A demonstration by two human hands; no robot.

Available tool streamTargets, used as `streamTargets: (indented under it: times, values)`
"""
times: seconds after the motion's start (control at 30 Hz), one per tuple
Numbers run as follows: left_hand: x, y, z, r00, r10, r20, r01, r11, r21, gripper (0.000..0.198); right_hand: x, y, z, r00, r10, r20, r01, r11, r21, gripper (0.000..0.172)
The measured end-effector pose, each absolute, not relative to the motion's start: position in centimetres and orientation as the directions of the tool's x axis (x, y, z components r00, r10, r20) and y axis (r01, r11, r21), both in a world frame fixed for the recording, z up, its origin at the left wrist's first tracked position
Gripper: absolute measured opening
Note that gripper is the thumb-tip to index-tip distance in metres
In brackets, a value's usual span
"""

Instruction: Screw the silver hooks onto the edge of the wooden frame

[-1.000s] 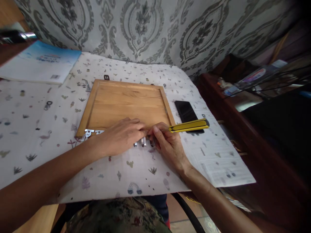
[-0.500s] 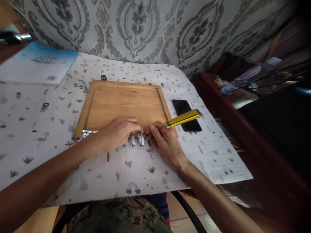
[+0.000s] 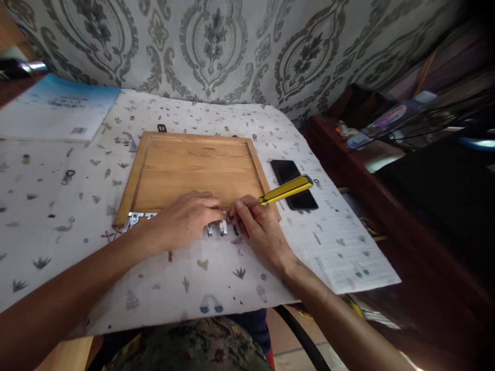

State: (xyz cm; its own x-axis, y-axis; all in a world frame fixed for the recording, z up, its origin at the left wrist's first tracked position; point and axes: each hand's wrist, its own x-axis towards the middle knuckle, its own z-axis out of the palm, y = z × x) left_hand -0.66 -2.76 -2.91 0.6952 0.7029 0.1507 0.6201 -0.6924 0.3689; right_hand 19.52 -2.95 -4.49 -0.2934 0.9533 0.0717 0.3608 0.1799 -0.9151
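A wooden panel (image 3: 197,170) with a raised frame lies flat on the patterned cloth. Along its near edge runs a silvery metal hook rail (image 3: 133,220), its hooks hanging over the edge. My left hand (image 3: 189,216) is closed over the middle of this rail and hides part of it. Beside it, my right hand (image 3: 261,224) is closed, the fingertips pinched at the rail's right end. A screwdriver (image 3: 286,189) with a yellow-and-black handle sticks out of the right hand to the right; its thin shaft passes between the fingers. Whatever lies between the fingertips is hidden.
A black phone (image 3: 294,180) lies right of the panel, partly beneath the screwdriver handle. At the back left is a blue-and-white booklet (image 3: 62,111). A patterned curtain (image 3: 212,46) hangs behind the table. Dark red furniture (image 3: 371,196) with a clear plastic package (image 3: 390,118) stands on the right.
The view has shifted slightly. My left fingers have come closer to the right fingertips at the rail, while the screwdriver stays in my right hand.
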Motion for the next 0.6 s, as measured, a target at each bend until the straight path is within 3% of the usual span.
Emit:
streamTargets:
  times: [0.6]
  values:
    - [-0.57, -2.76, -2.65, 0.683, 0.724, 0.094, 0.659, -0.667, 0.347, 0.033, 19.29, -3.18, -4.56, -0.272, 0.954, 0.129, 0.456, 0.246, -0.855, 0.039]
